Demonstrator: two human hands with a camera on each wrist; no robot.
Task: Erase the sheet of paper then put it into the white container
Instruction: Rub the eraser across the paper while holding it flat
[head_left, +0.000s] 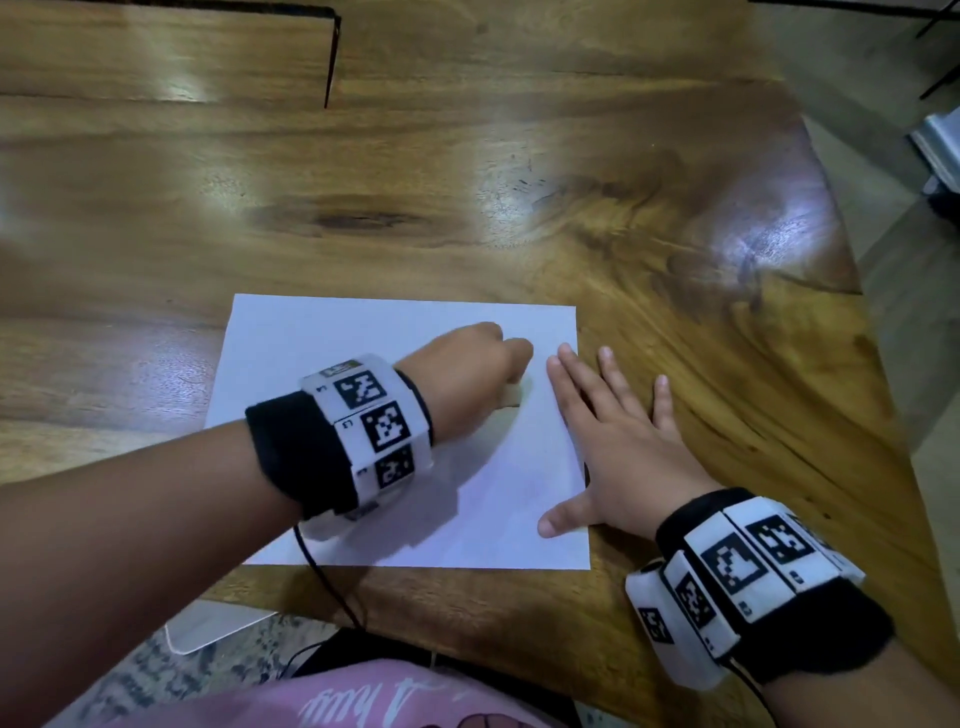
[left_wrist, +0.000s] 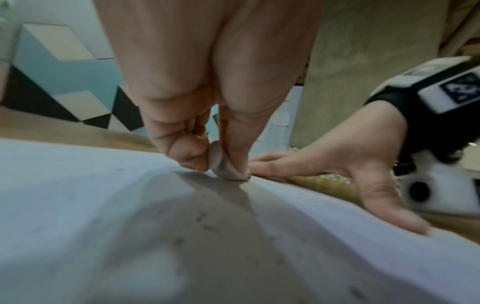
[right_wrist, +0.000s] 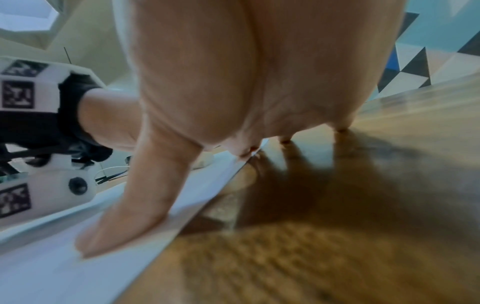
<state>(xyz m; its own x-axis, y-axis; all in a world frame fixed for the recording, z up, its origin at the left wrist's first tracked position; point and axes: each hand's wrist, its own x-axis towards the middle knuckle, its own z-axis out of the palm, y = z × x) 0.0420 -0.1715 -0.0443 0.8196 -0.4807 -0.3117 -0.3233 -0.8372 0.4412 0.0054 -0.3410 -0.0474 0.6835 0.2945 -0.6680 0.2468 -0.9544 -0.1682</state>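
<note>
A white sheet of paper lies flat on the wooden table near its front edge. My left hand is curled over the sheet's right part and pinches a small pale eraser whose tip touches the paper. My right hand lies flat with spread fingers on the sheet's right edge, thumb on the paper, other fingers partly on the wood. Small grey eraser crumbs dot the paper in the left wrist view. No white container is plainly in view.
The table edge runs down the right side with tiled floor beyond. A white flat object shows below the table's front edge at lower left. A black cable hangs from my left wristband.
</note>
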